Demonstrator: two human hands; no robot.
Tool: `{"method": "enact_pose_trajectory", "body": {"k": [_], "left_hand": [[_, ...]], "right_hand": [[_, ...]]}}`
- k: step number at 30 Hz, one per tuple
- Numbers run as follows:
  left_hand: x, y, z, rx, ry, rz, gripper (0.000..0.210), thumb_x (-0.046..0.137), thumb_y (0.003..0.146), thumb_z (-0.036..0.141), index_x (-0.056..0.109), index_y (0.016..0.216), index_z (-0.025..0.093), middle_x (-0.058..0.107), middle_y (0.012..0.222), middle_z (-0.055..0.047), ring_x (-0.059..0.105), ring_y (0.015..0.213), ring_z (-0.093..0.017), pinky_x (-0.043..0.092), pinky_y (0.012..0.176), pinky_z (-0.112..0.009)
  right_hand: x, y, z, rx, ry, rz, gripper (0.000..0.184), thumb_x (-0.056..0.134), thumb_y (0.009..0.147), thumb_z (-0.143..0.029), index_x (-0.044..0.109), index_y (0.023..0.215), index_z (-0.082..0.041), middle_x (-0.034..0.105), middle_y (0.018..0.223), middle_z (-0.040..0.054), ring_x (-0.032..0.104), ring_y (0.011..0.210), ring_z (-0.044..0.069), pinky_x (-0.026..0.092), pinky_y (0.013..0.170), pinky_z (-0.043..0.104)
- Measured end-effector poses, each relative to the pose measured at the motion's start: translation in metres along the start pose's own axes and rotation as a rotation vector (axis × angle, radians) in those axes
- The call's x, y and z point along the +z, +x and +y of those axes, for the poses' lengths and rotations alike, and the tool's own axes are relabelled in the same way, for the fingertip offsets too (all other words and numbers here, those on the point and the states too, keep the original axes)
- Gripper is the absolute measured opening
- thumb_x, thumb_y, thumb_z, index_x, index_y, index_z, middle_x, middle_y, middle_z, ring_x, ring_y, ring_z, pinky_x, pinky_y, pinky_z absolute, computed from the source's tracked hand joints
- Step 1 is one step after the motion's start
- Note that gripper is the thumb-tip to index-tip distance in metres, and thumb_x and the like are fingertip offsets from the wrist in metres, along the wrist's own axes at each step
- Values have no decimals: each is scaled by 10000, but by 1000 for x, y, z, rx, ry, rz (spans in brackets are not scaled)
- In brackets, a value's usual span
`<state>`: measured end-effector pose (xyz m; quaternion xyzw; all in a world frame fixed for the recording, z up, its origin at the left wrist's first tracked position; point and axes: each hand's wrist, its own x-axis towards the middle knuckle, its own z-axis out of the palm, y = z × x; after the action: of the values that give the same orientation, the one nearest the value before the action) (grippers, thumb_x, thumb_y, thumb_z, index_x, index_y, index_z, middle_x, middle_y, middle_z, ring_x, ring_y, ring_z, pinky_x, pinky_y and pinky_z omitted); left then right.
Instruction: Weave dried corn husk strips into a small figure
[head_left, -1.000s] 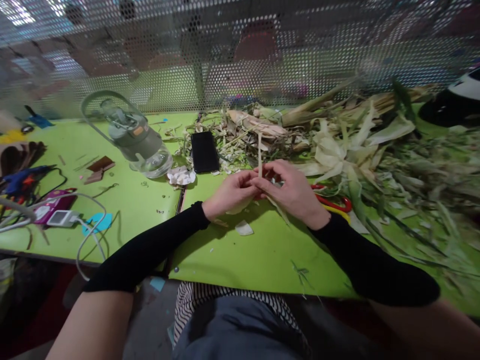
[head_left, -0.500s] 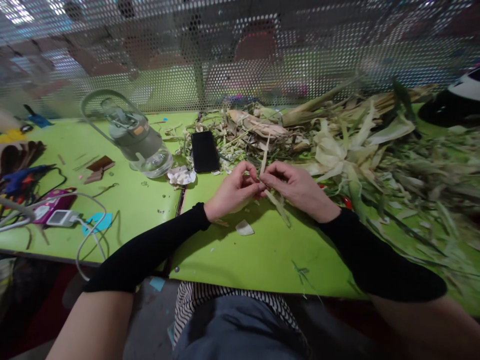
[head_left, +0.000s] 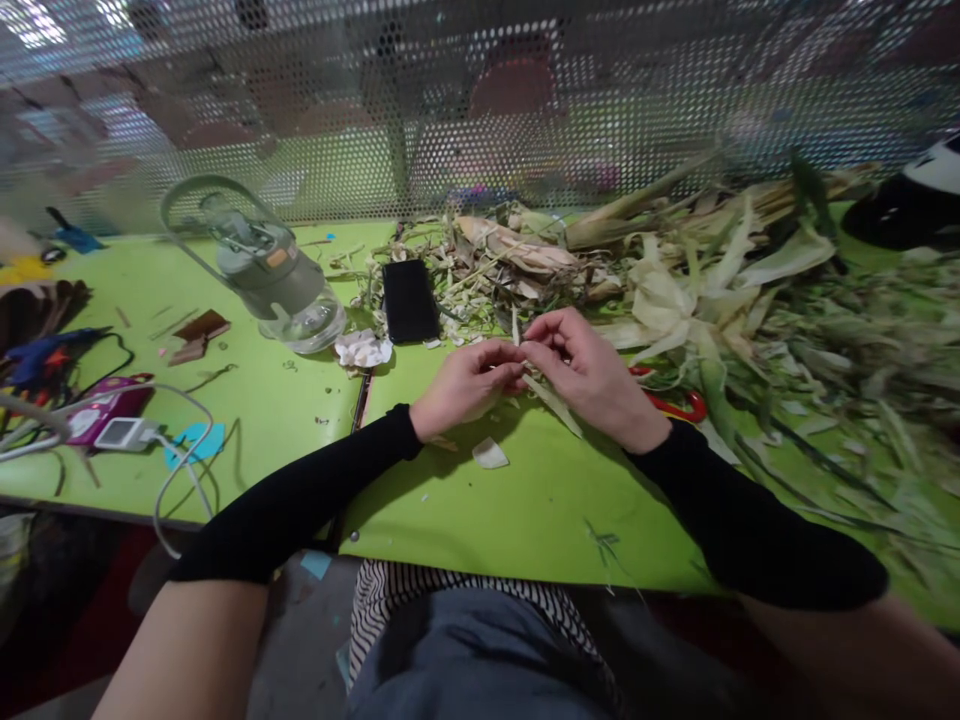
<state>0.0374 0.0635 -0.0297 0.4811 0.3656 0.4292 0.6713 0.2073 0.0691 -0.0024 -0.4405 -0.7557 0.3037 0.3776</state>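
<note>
2 black forearm sleeves (head_left: 304, 500)

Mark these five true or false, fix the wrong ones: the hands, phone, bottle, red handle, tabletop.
1. The left hand and right hand meet at a thin, pale strip of husk. True.
2. The flat, black, rectangular phone is in the left hand. False: it lies on the table, beyond that hand.
3. The grey-green bottle with a clear base stands to the left of the phone. True.
4. The right hand grips the red looped handle. False: the handle lies on the table beside the right wrist, partly hidden.
5. The flat tabletop is bright green. True.
</note>
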Motion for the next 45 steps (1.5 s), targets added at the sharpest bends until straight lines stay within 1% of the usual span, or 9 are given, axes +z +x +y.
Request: {"method": "enact_pose_trajectory", "body": {"k": [7,11,16,20,22,25,30,41,45], "left_hand": [[3,-5,21,-134,-78,72,125,603,931,51,611,818,103,665,676,19,631,610,-36,531,701,-195],[0,-5,25,-194,-266,153,182,519,953,-2,629,847,96,684,668,-2,645,605,-41,532,693,-181],[-7,0,19,-170,-394,220,120,603,910,16,654,857,111,686,691,0,621,582,-54,496,616,-184],[-8,0,13,-149,-386,152,77,695,851,57,664,870,126,694,727,1,622,620,-69,508,646,-205],[-8,-2,12,-132,-354,137,75,701,852,65,672,880,129,707,762,-7,630,649,-70,524,695,-217],[-9,-3,15,-87,-291,130,79,671,881,59,687,903,133,728,843,-19,662,715,-71,552,820,-252],[-10,-4,18,-36,-203,113,67,689,868,74,691,911,125,710,852,2,675,743,-69,562,929,-305],[-9,-2,14,-34,-166,71,217,744,792,20,669,969,119,740,836,-17,687,741,-89,541,893,-313],[-11,-2,15,-41,-239,123,160,741,809,47,668,927,126,749,853,-15,701,751,-89,554,916,-320]], "right_hand": [[0,1,1,-28,-109,82,123,593,931,-333,523,964,-237,581,793,10,532,678,177,423,602,322],[0,2,6,-242,-397,167,92,606,937,-313,572,986,-243,651,952,66,596,897,251,471,795,415],[12,-6,0,-597,-657,-147,205,513,994,-224,668,1123,-260,691,1016,79,600,966,265,479,820,423],[21,-11,-6,-704,-722,-166,265,447,1028,-211,712,1027,-205,701,912,113,590,901,271,478,799,422],[20,-11,-7,-636,-578,-145,253,442,1022,-216,693,994,-209,704,920,116,595,887,267,483,795,416],[14,-8,-7,-350,-311,13,186,469,1011,-291,642,997,-225,697,958,99,612,839,244,478,740,387],[4,-3,-5,70,-173,178,198,546,968,-428,577,947,-234,592,739,14,473,561,163,368,556,325],[4,-2,-2,125,-147,174,173,576,951,-415,551,926,-246,543,645,-23,426,523,152,344,546,322],[4,0,2,88,-104,123,236,634,925,-456,586,1004,-238,671,805,21,576,651,188,424,602,327]]}}
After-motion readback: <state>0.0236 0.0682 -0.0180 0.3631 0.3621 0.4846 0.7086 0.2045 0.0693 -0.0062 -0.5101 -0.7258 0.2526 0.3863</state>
